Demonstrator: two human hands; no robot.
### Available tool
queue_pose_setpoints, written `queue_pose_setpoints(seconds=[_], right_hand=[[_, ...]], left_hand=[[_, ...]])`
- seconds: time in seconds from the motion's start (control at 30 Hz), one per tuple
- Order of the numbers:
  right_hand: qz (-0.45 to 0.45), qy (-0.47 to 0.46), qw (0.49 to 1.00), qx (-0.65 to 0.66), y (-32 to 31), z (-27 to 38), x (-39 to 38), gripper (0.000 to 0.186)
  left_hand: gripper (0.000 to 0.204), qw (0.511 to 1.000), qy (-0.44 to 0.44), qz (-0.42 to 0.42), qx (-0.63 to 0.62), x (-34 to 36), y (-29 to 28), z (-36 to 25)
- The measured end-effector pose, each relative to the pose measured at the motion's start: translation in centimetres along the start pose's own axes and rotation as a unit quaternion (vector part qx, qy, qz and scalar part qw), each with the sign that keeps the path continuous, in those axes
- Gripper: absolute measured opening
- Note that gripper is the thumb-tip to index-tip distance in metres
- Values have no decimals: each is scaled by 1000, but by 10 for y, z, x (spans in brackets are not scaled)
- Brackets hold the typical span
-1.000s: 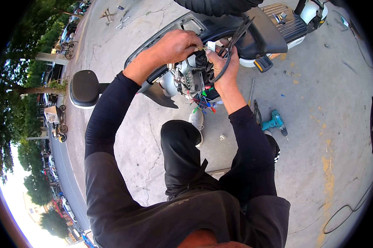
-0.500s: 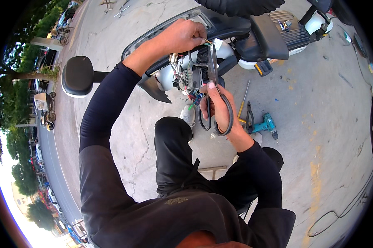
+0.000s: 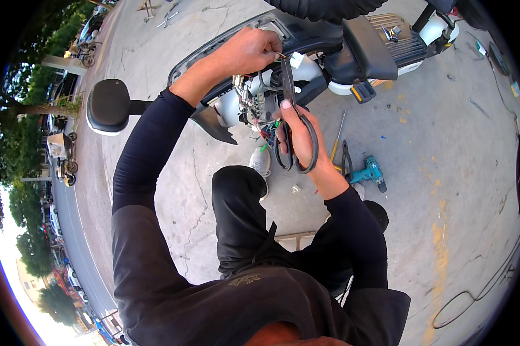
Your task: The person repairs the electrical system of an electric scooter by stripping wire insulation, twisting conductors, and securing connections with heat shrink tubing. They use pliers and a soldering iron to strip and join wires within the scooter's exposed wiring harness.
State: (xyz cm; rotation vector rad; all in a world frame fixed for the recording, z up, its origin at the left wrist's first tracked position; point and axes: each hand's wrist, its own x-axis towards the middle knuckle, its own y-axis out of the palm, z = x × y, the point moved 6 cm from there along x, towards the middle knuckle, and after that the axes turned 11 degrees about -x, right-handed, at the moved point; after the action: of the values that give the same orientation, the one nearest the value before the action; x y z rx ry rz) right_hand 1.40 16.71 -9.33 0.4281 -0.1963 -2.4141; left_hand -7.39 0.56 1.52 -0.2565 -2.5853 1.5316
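Note:
Thin wires are pinched between the thumb and fingers of my left hand, above the opened body of a black-and-white electric scooter. My right hand is closed around the black handles of large scissors. Their blades point away from me, tips right beside the wires at my left fingertips. Whether the blades touch the wires I cannot tell. A white connector or tag shows just right of the tips. Below my hands, a bundle of cables and connectors hangs out of the scooter.
On the ground to the right lie a teal cordless drill, pliers and a yellow-handled screwdriver. Small metal parts rest on the scooter's footboard. A dark mirror juts out at left. A cable curls at lower right.
My right hand has moved slightly left and away from me, bringing the scissor tips closer to the left fingertips. My left hand has shifted a little left, still pinching the wires.

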Motion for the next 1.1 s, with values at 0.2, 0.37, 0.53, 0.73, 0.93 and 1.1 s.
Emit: queue_pose_setpoints(seconds=[0.2,0.37,0.53,0.73,0.93,1.1], right_hand=[[-12,-6,1000,6,-5,-6,10,57],[-5,-10,1000,-23,-18,3,8,57],[-16,2,1000,-1,-21,6,7,53],[-55,-25,994,-86,-20,7,9,52],[-86,-117,978,-150,-26,5,17,40],[-87,-188,952,-227,-39,20,1,27]], left_hand=[[18,1000,-1,23,-11,-1,2,2],[34,984,-11,54,-168,5,-6,15],[29,982,-16,38,-186,9,1,26],[20,994,23,13,-103,5,-4,19],[18,972,-19,35,-231,4,-9,38],[19,863,-118,-89,-483,-14,-11,67]])
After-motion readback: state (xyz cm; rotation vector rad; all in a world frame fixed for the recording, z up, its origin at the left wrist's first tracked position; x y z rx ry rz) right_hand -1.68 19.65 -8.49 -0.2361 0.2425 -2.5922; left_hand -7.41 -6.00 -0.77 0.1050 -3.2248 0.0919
